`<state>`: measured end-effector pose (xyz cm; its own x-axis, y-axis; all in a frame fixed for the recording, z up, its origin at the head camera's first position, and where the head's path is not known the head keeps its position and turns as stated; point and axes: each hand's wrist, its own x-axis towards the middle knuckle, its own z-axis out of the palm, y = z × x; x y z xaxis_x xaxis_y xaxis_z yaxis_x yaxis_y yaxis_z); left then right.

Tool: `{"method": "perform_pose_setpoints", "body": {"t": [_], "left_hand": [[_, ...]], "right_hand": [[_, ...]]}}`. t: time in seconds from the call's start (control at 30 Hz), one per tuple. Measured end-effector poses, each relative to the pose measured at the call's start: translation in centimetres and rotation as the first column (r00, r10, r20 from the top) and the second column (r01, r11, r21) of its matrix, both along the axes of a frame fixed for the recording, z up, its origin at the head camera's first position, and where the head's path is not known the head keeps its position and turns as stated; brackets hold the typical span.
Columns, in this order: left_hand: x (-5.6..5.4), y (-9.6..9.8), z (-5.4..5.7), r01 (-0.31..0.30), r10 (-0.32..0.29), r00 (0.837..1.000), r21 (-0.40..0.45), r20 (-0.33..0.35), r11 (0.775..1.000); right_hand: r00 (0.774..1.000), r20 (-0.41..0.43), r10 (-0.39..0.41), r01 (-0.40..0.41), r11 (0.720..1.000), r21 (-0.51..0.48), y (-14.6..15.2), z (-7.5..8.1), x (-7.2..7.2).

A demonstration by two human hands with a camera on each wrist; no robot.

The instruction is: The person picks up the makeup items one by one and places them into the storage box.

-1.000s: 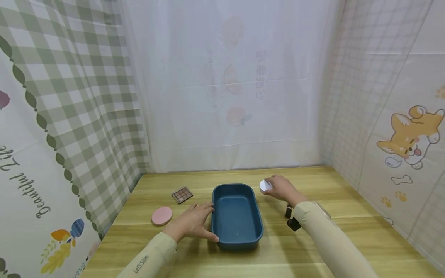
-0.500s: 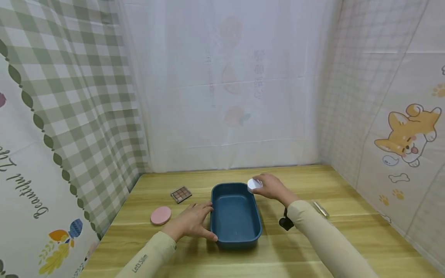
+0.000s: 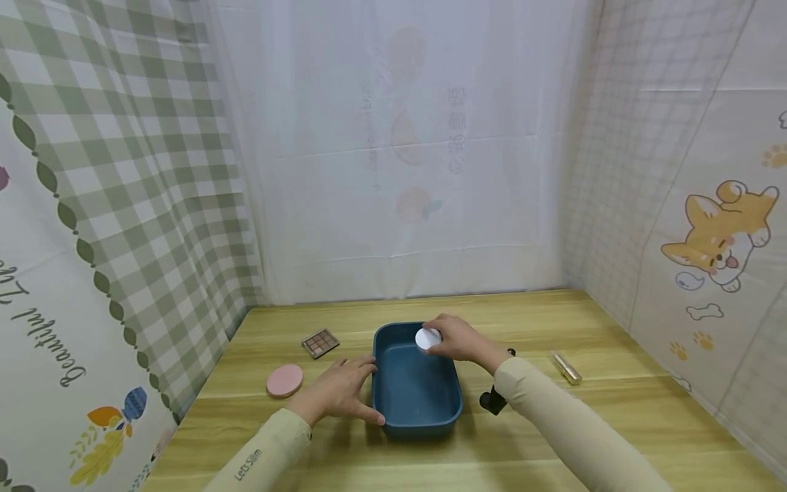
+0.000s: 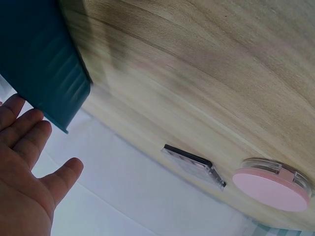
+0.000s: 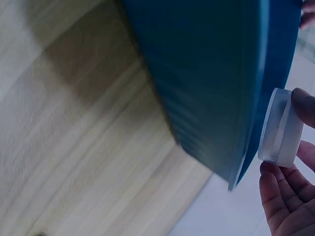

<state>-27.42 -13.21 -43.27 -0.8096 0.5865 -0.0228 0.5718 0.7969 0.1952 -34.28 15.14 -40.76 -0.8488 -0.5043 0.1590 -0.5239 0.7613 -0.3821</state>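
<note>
My left hand rests against the left rim of a deep blue rectangular basin. In the left wrist view its fingers are extended, their tips touching the basin's edge, thumb apart. My right hand pinches a small round white-topped case between thumb and fingers. It holds this over the basin's back right part. Up close, the case has a translucent side and is tilted on edge beside the basin wall. The basin's floor appears bare in the head view.
Left of the basin lie a pink round compact and an eyeshadow palette. A gold and clear tube lies to the right, beyond my forearm. A black object shows beside the right wrist, partly hidden. Cloth curtains surround the wooden table.
My right hand has carried the round case leftward from the table on the right, over the basin's rim. The gold tube has come into fuller view. My left hand has stayed put.
</note>
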Motion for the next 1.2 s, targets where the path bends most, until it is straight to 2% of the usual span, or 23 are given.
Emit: {"method": "perform_pose_setpoints", "body": {"t": [0.43, 0.73, 0.97, 1.2], "left_hand": [[-0.1, 0.2, 0.1, -0.006, 0.006, 1.000, 0.000, 0.022, 1.000], [-0.1, 0.1, 0.1, 0.003, -0.003, 1.000, -0.008, 0.009, 1.000], [0.0, 0.0, 0.1, 0.005, -0.005, 1.000, -0.013, 0.007, 1.000], [0.0, 0.0, 0.1, 0.016, -0.016, 1.000, -0.017, -0.003, 1.000]], "right_hand": [[0.990, 0.068, 0.124, -0.126, 0.992, 0.028, -2.4, -0.7, 1.5], [0.960, 0.124, 0.253, -0.266, 0.959, 0.098, -4.2, -1.7, 3.2], [0.949, 0.150, 0.278, -0.298, 0.945, 0.136, -5.5, -2.4, 4.6], [0.935, 0.147, 0.323, -0.342, 0.930, 0.137, -6.5, -3.1, 5.4]]}}
